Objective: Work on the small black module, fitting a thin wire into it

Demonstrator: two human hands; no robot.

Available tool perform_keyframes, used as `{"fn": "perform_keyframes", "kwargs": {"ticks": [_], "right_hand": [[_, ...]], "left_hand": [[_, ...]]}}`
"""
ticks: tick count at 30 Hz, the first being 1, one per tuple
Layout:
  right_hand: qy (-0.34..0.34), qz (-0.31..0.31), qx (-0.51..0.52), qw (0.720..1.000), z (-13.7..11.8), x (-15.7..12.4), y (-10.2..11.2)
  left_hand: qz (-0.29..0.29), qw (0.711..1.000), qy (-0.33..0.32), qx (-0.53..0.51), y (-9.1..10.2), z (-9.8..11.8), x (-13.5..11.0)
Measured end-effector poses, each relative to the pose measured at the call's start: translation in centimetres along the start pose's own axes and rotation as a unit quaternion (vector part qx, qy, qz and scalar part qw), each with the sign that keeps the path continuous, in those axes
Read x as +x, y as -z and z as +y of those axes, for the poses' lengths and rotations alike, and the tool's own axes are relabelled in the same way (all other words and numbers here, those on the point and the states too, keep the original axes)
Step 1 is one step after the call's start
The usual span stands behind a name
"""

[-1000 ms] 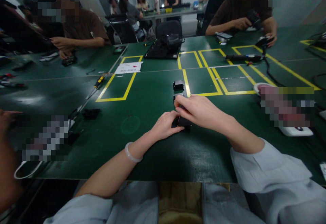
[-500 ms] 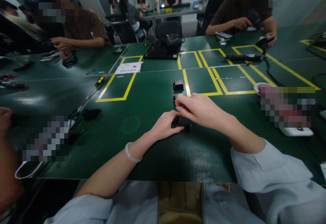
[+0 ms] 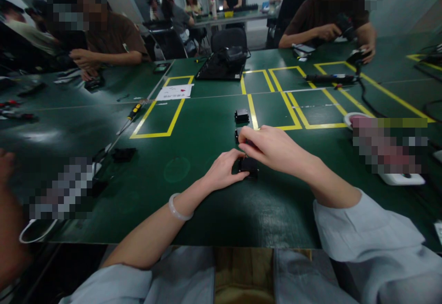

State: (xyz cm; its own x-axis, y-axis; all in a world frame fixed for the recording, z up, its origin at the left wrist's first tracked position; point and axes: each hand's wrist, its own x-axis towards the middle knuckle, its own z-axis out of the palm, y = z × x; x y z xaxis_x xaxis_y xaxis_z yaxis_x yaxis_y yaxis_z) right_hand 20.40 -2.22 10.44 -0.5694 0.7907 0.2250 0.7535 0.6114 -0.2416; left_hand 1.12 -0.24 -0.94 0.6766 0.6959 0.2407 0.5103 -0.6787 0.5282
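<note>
On the green table (image 3: 193, 221), my left hand (image 3: 226, 171) has its thumb and fingers closed around the left side of a small black block (image 3: 250, 168) with a shiny bit at its edge. Directly over that block is my right hand (image 3: 271, 146), its fingers pinched together. Whatever the right fingers hold, if anything, is hidden by the hand. A second black block (image 3: 236, 135) shows partly behind the right knuckles. Beyond it sits a third black block (image 3: 241, 116), fully in view and touched by neither hand.
Yellow tape outlines (image 3: 276, 127) mark the table. A yellow-and-black screwdriver (image 3: 134, 112) and a paper sheet (image 3: 175, 92) lie to the left. A black pad (image 3: 221, 67) is at the far edge. Co-workers sit opposite; another person's hand (image 3: 6, 166) shows at the left.
Both hands stay nearly in place. My right hand has shifted very slightly, and a little more of the block beneath it shows.
</note>
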Motion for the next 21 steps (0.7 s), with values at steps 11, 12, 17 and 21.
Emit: {"fn": "perform_keyframes", "kwargs": {"ticks": [11, 12, 17, 21], "right_hand": [[0.008, 0.061, 0.077, 0.995, 0.4, -0.1, -0.1], [0.01, 0.073, 0.09, 0.993, 0.5, -0.1, -0.2], [0.016, 0.126, 0.173, 0.977, 0.6, -0.1, -0.1], [0.014, 0.181, 0.232, 0.956, 0.5, -0.1, 0.1]], "left_hand": [[-0.002, 1.0, 0.005, -0.006, 0.5, 0.1, 0.1], [-0.001, 1.0, 0.008, -0.005, 0.6, 0.1, 0.1], [0.004, 1.0, 0.019, -0.005, 1.0, 0.2, 0.1], [0.007, 0.999, 0.032, 0.005, 1.2, 0.2, 0.0]]}}
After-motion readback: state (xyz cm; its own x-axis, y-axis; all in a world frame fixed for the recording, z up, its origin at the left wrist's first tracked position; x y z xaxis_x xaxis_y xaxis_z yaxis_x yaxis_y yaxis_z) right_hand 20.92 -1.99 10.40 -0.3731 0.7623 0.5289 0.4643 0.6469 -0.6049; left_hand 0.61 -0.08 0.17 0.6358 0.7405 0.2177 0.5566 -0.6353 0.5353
